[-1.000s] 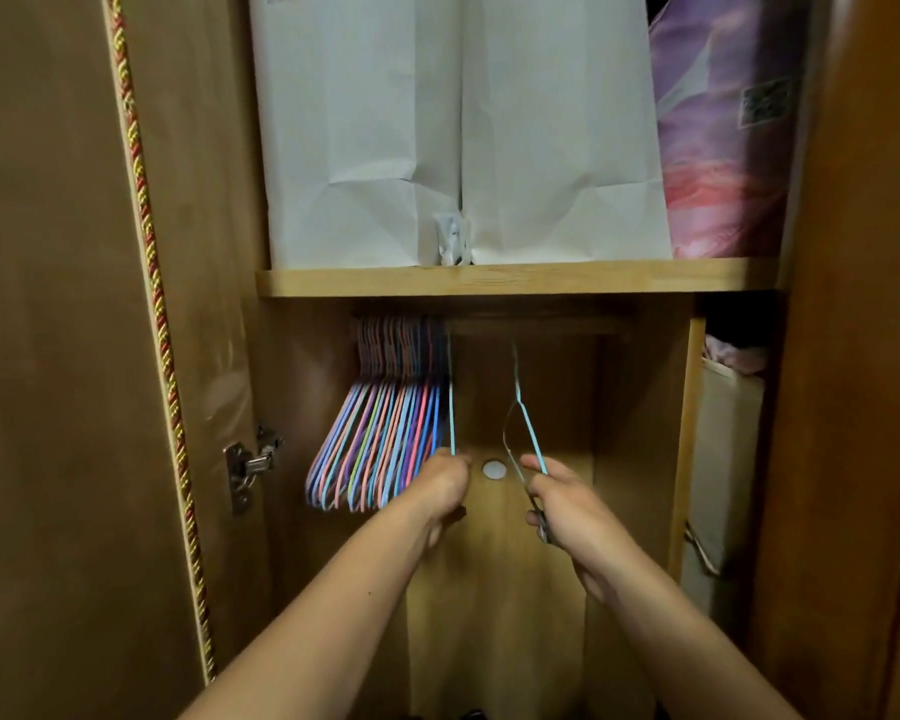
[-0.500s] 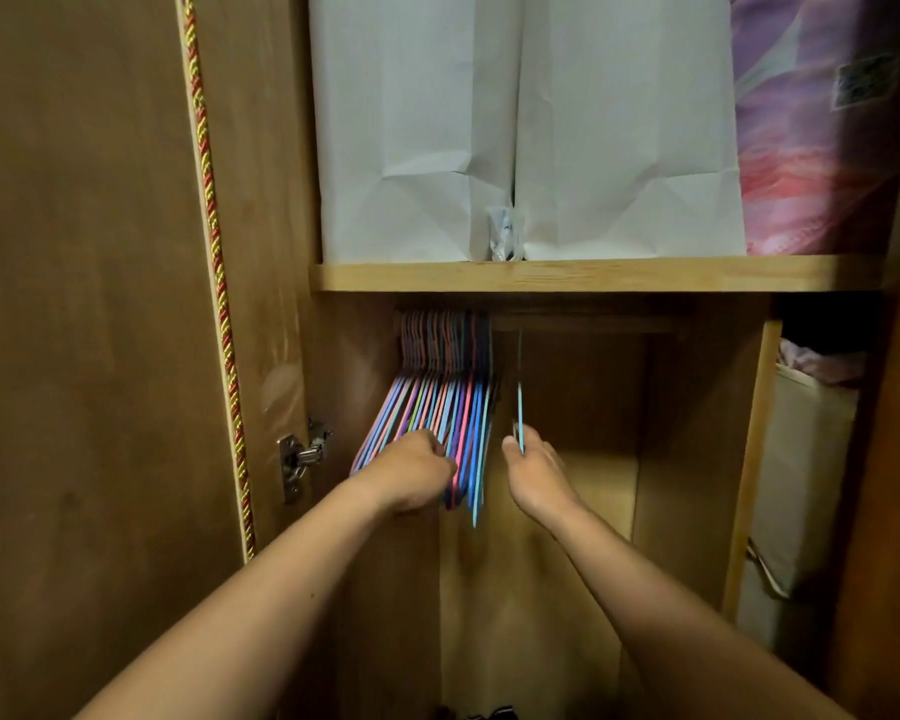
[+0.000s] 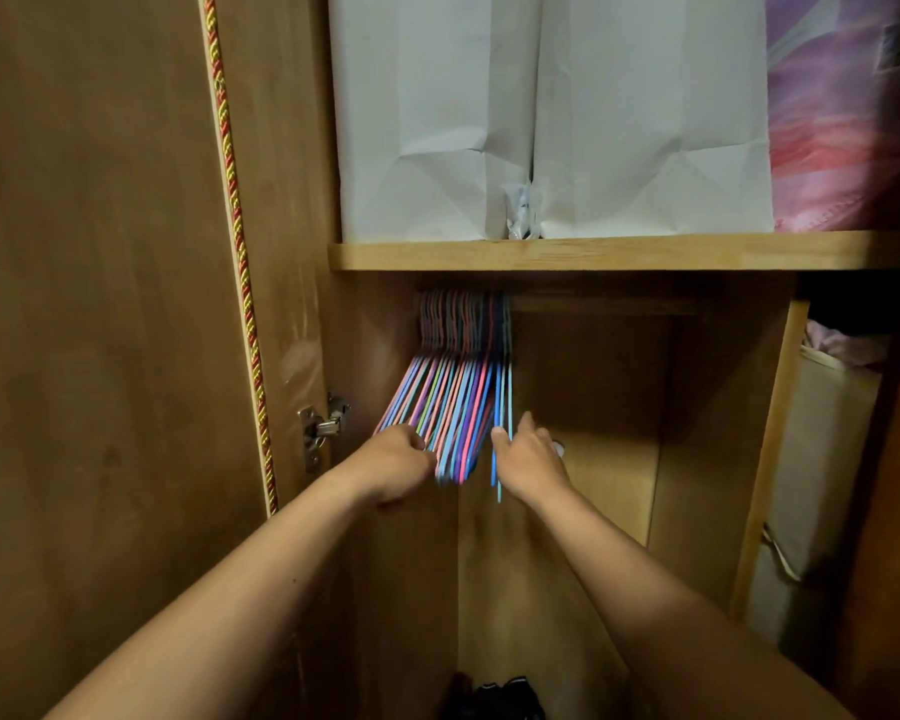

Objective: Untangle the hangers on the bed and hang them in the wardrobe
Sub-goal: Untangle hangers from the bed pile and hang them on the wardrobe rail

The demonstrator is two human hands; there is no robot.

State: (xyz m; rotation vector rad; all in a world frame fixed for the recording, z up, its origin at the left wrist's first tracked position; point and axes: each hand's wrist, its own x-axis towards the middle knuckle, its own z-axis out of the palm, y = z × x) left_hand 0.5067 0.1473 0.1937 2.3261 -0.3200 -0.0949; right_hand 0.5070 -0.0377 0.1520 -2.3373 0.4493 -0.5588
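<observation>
A tight bunch of thin coloured hangers [image 3: 450,407] hangs at the left end of the wardrobe rail [image 3: 593,304], under the wooden shelf [image 3: 593,254]. My left hand [image 3: 396,465] grips the lower edges of the bunch, fingers curled into it. One blue hanger [image 3: 503,397] hangs at the bunch's right side, a little apart from the rest. My right hand [image 3: 533,459] is at its lower part, thumb against the wire and forefinger stretched upward. The hooks over the rail are in shadow.
Two white paper bags [image 3: 541,122] and a pink-purple bag [image 3: 848,122] stand on the shelf. The open door [image 3: 100,304] with its hinge [image 3: 320,426] is at the left. A wooden divider [image 3: 770,459] and a fabric box [image 3: 822,459] are at the right. Dark shoes [image 3: 494,698] lie below.
The blue hanger moved left along the rail and now hangs beside the bunch. My right hand's fingers have loosened from it. My left hand shifted from the bunch's right side to its lower edge.
</observation>
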